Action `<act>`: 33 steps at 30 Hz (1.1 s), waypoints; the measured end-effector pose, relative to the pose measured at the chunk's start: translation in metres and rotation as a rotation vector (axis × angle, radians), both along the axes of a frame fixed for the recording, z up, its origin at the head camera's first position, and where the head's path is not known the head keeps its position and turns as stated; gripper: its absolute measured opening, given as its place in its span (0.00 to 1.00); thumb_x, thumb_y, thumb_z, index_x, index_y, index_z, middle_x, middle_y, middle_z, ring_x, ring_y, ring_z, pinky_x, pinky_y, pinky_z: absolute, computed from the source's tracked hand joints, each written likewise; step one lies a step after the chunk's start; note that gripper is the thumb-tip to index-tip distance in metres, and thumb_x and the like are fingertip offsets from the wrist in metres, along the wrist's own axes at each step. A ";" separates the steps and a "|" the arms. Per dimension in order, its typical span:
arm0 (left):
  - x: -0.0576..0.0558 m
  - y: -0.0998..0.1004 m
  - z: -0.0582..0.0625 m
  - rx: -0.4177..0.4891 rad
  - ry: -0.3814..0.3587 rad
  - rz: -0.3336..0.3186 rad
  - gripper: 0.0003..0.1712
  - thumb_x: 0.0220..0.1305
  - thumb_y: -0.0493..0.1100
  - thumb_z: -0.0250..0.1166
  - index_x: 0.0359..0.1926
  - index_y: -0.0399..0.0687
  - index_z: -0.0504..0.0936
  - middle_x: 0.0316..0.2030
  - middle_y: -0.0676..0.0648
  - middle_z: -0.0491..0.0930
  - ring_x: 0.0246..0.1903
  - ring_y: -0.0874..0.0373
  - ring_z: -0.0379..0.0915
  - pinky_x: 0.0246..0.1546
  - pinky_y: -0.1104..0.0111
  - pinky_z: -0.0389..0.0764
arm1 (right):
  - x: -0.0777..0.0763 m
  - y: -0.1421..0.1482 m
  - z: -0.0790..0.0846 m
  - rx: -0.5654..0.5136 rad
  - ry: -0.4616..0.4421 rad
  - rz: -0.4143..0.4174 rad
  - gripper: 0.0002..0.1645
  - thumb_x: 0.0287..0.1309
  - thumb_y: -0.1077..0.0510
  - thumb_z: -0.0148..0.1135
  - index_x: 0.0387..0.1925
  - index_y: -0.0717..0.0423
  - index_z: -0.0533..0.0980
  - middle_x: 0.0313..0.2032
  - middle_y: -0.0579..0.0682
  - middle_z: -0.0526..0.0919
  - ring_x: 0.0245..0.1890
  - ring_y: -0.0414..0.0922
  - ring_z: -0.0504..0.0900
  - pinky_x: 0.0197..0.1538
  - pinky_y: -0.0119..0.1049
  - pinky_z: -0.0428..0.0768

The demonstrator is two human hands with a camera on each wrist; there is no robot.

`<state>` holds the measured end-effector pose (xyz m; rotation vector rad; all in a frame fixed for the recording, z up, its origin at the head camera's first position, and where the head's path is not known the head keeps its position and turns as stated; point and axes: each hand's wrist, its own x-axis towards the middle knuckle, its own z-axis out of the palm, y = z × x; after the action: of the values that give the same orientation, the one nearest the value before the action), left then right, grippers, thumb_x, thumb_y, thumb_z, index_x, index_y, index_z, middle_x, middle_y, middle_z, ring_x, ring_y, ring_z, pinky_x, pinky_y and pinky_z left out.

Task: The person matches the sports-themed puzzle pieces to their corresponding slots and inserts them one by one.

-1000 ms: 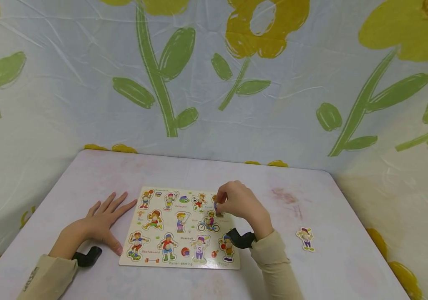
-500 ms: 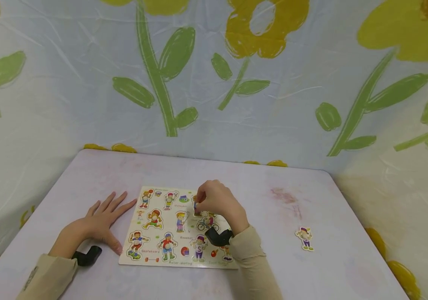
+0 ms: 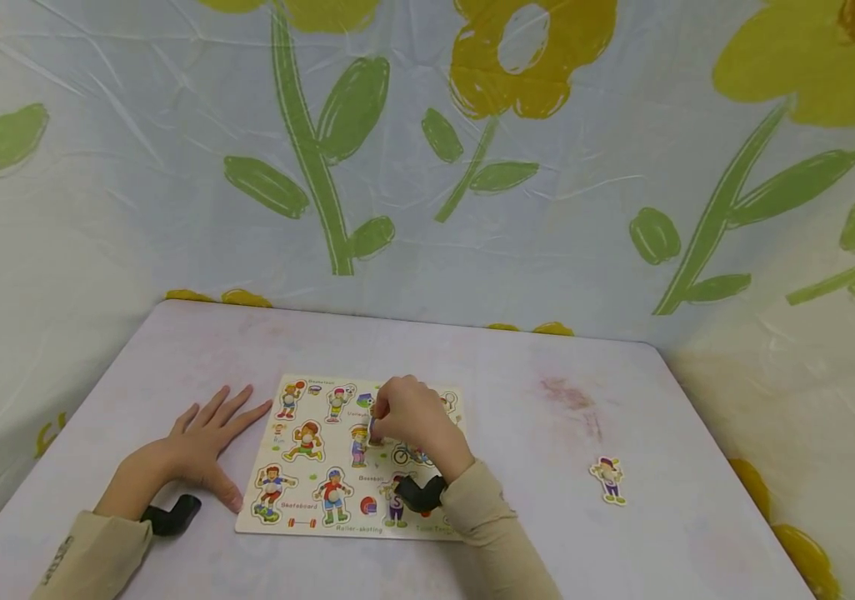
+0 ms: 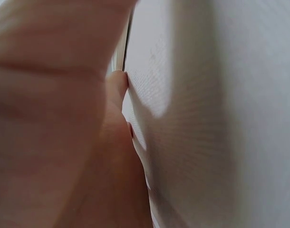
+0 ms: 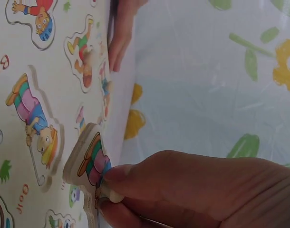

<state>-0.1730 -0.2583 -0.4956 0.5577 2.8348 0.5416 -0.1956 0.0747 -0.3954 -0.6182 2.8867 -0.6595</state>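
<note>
My right hand [image 3: 414, 415] pinches a wooden puzzle piece [image 5: 93, 159] by its small knob, between thumb and fingers. The piece shows a figure in blue, pink and green. It is held tilted, just off the puzzle board [image 3: 339, 450], beside the printed golfer [image 5: 34, 118]. Fingers and wrist cover part of the board's right side. With fingers spread, my left hand [image 3: 198, 446] rests on the table at the board's left edge, its thumb by the lower left corner. Only part of that hand and a sliver of board edge show in the left wrist view.
A loose puzzle piece [image 3: 609, 481] of a figure in a purple cap lies on the table [image 3: 532, 542], right of the board. Several other figures with knobs sit in the board. A flower-printed cloth [image 3: 427, 250] hangs behind the table and at its sides.
My right hand has moved left across the board with the puzzle piece, from the upper right corner to beside the golfer. My left hand has stayed in place.
</note>
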 end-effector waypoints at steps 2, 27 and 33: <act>0.000 0.000 -0.001 -0.002 0.006 -0.002 0.84 0.11 0.84 0.72 0.78 0.73 0.47 0.79 0.44 0.36 0.75 0.36 0.22 0.63 0.28 0.31 | 0.001 -0.003 -0.005 -0.004 0.012 0.006 0.10 0.44 0.59 0.77 0.20 0.48 0.80 0.20 0.40 0.78 0.19 0.39 0.71 0.21 0.32 0.70; -0.002 -0.001 -0.005 -0.006 0.011 -0.003 0.84 0.12 0.83 0.73 0.78 0.74 0.48 0.78 0.43 0.37 0.75 0.36 0.23 0.63 0.28 0.32 | 0.003 -0.024 -0.034 0.078 0.055 0.095 0.14 0.43 0.62 0.75 0.15 0.48 0.76 0.17 0.39 0.73 0.18 0.37 0.69 0.22 0.29 0.68; -0.002 -0.002 -0.005 -0.003 0.010 -0.003 0.84 0.11 0.83 0.73 0.78 0.73 0.48 0.79 0.43 0.37 0.75 0.36 0.22 0.64 0.28 0.31 | 0.004 -0.025 -0.035 0.106 0.074 0.111 0.15 0.43 0.61 0.75 0.15 0.48 0.76 0.16 0.38 0.73 0.19 0.37 0.69 0.23 0.30 0.67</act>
<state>-0.1747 -0.2601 -0.5011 0.5650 2.8435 0.5349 -0.1917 0.0499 -0.4299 -0.7971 2.9060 -0.4750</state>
